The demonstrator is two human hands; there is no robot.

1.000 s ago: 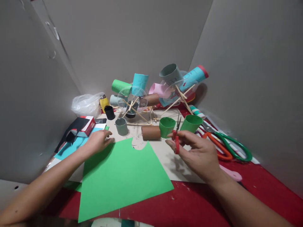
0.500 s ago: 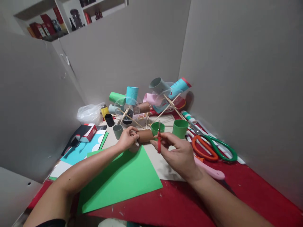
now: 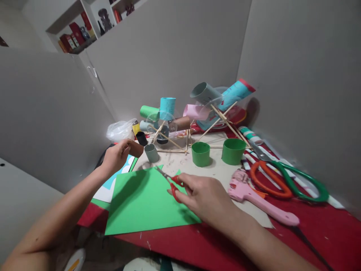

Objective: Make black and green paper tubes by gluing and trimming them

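Observation:
My left hand [image 3: 115,158] is closed around one end of a brown paper tube [image 3: 136,148], raised at the left over the table. In my right hand [image 3: 207,194] is a small pair of scissors [image 3: 174,185] with red handles, its finger and thumb at the loops. The blades point away to the left, over the top edge of a green sheet [image 3: 146,201]. A short grey-green paper tube [image 3: 151,153] stands just right of the brown one. Two green paper rings [image 3: 200,155] stand upright behind the scissors.
Two stick-framed wheels with coloured tubes stand at the back, one smaller [image 3: 162,126], one larger [image 3: 214,107]. On the right lie a pink glue gun [image 3: 263,205] and large scissors [image 3: 303,184] with orange and green handles. Grey walls [image 3: 180,56] enclose the table.
My left hand has carried the brown tube left, away from the green rings. My right hand has lowered the scissors and tilted them leftward over the green sheet. The view has shifted.

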